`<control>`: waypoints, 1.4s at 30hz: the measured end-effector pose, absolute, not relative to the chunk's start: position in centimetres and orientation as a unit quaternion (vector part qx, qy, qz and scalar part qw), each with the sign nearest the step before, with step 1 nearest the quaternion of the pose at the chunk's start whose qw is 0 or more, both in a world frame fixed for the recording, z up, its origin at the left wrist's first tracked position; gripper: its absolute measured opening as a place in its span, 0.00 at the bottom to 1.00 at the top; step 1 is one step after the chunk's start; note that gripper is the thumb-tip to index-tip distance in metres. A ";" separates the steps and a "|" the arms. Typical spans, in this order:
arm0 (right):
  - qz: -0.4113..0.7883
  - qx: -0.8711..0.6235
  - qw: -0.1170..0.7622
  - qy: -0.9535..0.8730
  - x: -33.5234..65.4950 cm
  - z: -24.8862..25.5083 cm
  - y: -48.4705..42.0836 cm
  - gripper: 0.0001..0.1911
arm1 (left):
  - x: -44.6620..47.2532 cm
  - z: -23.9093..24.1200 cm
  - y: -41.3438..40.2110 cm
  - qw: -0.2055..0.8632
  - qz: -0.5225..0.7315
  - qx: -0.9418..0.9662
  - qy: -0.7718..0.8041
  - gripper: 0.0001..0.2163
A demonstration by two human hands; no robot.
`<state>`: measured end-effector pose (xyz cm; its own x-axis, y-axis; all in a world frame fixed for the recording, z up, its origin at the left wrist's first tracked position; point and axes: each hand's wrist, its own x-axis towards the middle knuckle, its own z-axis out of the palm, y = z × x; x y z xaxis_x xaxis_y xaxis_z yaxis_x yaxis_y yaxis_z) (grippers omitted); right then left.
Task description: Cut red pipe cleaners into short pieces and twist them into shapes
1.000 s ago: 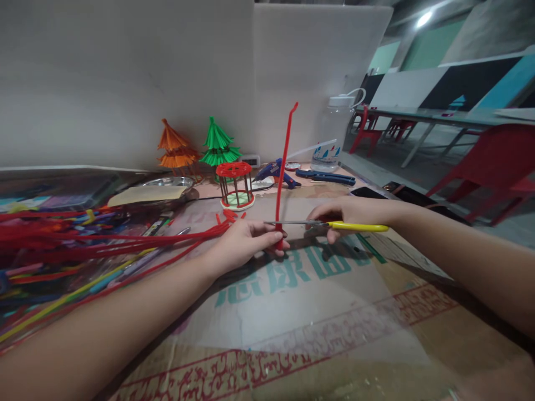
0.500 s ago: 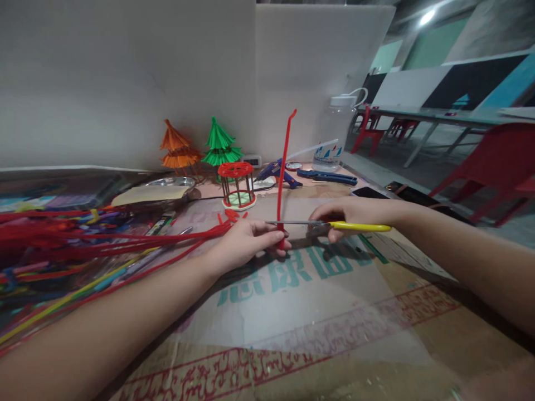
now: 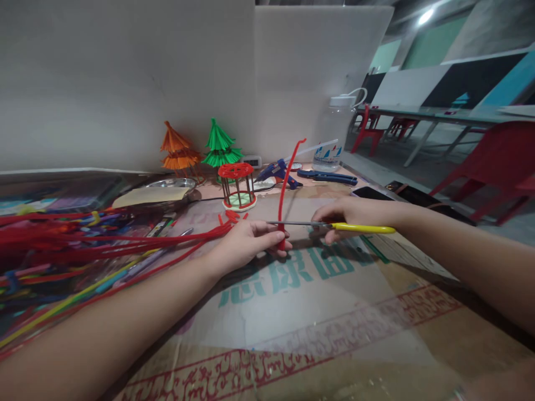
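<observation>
My left hand [image 3: 249, 240] pinches the lower end of a red pipe cleaner [image 3: 286, 181] that stands upright, its bent tip leaning right. My right hand [image 3: 349, 217] is closed on yellow-handled scissors [image 3: 334, 225]. Their blades lie level and meet the pipe cleaner just above my left fingers. Short red offcuts [image 3: 229, 215] lie on the cardboard [image 3: 292, 312] behind my left hand. A small red-topped lantern model [image 3: 237, 185] stands farther back.
A heap of coloured pipe cleaners [image 3: 62, 245] spreads over the left. At the back stand orange [image 3: 178, 147] and green [image 3: 220, 145] paper trees, a blue glue gun [image 3: 276, 171], a metal dish [image 3: 169, 184] and a clear water jug [image 3: 336, 136]. Red chairs [image 3: 497, 167] stand on the right.
The part of the pipe cleaner above the scissors has tipped to the right and its tip now sits lower. Both hands have stayed almost in place.
</observation>
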<state>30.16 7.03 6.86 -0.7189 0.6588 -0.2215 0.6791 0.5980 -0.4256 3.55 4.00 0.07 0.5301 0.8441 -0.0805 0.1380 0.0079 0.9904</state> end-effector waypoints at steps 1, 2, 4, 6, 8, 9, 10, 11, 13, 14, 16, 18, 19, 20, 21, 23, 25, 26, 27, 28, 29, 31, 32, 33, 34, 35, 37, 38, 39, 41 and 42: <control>-0.248 0.377 0.021 0.892 30.1 6.9 7.0 0.23 | 3.6 0.2 3.9 0.600 0.297 0.634 0.388 0.10; -0.251 0.377 0.022 0.891 30.1 6.8 7.0 0.23 | 3.7 0.3 3.9 0.603 0.298 0.628 0.391 0.10; -0.256 0.372 0.019 0.892 30.1 6.7 7.0 0.22 | 3.8 0.5 3.8 0.612 0.305 0.616 0.390 0.09; -0.254 0.366 0.012 0.895 30.1 6.4 7.0 0.21 | 3.8 0.5 3.8 0.619 0.311 0.609 0.386 0.08; -0.245 0.370 0.009 0.896 30.1 6.2 7.0 0.19 | 3.7 0.4 3.8 0.617 0.314 0.609 0.386 0.08; -0.239 0.376 0.008 0.895 30.1 6.1 7.1 0.18 | 3.7 0.4 3.8 0.614 0.316 0.611 0.387 0.09; -0.233 0.382 0.006 0.895 30.2 6.0 7.2 0.18 | 3.7 0.4 3.8 0.613 0.316 0.613 0.386 0.09; -0.228 0.386 0.001 0.894 30.4 5.9 7.4 0.18 | 3.7 0.4 3.8 0.612 0.317 0.614 0.385 0.09; -0.216 0.397 -0.011 0.892 30.9 5.8 8.0 0.19 | 3.8 0.4 3.7 0.613 0.317 0.614 0.383 0.08; -0.206 0.408 -0.016 0.889 31.2 5.7 8.3 0.20 | 3.8 0.4 3.6 0.613 0.317 0.614 0.383 0.08; -0.185 0.432 -0.021 0.883 31.7 5.6 8.8 0.22 | 3.9 0.5 3.5 0.609 0.320 0.612 0.390 0.08; -0.155 0.451 -0.020 0.879 31.7 5.6 8.8 0.21 | 4.0 0.4 3.5 0.597 0.347 0.602 0.402 0.08; -0.135 0.459 -0.017 0.878 31.4 5.6 8.6 0.21 | 3.9 0.4 3.6 0.585 0.372 0.593 0.409 0.08; -0.114 0.467 -0.012 0.877 31.0 5.5 8.3 0.20 | 3.9 0.4 3.7 0.570 0.402 0.584 0.414 0.09; -0.091 0.477 -0.007 0.874 30.6 5.4 7.9 0.19 | 3.8 0.3 3.9 0.553 0.431 0.576 0.419 0.10; -0.063 0.493 0.010 0.868 29.6 5.1 6.8 0.19 | 3.7 0.2 4.2 0.526 0.465 0.574 0.422 0.11; -0.063 0.494 0.033 0.866 28.9 4.9 5.8 0.20 | 3.6 0.2 4.3 0.513 0.459 0.589 0.424 0.12; -0.065 0.491 0.045 0.867 28.8 4.8 5.4 0.20 | 3.7 0.3 4.3 0.509 0.447 0.600 0.425 0.12; -0.067 0.486 0.056 0.870 28.7 4.8 5.1 0.20 | 3.7 0.4 4.2 0.505 0.433 0.612 0.427 0.11; -0.067 0.478 0.066 0.873 28.7 4.9 4.8 0.20 | 3.9 0.5 4.1 0.501 0.419 0.623 0.429 0.10; -0.067 0.470 0.070 0.877 28.8 5.1 4.7 0.19 | 4.0 0.7 3.9 0.499 0.409 0.631 0.432 0.10; -0.058 0.454 0.044 0.888 28.7 5.6 4.5 0.17 | 4.3 0.9 3.5 0.501 0.398 0.634 0.435 0.08; -0.055 0.449 0.006 0.892 28.5 5.8 4.5 0.17 | 4.4 1.0 3.4 0.504 0.395 0.633 0.434 0.08; -0.057 0.448 -0.048 0.891 28.2 5.9 4.5 0.17 | 4.4 1.0 3.3 0.507 0.394 0.633 0.433 0.08; -0.070 0.451 -0.109 0.883 27.7 5.8 4.4 0.18 | 4.4 1.0 3.3 0.508 0.393 0.634 0.430 0.08; -0.095 0.453 -0.169 0.870 27.1 5.7 4.4 0.18 | 4.4 0.9 3.3 0.508 0.392 0.637 0.427 0.08; -0.179 0.452 -0.253 0.836 25.8 4.9 4.3 0.18 | 4.3 0.7 3.4 0.508 0.390 0.644 0.419 0.08; -0.224 0.446 -0.279 0.821 25.1 4.4 4.3 0.16 | 4.3 0.7 3.4 0.508 0.389 0.647 0.416 0.09; -0.263 0.439 -0.296 0.807 24.5 3.8 4.2 0.13 | 4.2 0.6 3.5 0.505 0.384 0.652 0.414 0.09; -0.318 0.427 -0.316 0.785 23.6 2.7 4.2 0.09 | 4.1 0.6 3.5 0.494 0.375 0.665 0.415 0.09; -0.341 0.423 -0.321 0.776 23.3 2.2 4.2 0.08 | 4.1 0.6 3.5 0.490 0.371 0.669 0.418 0.08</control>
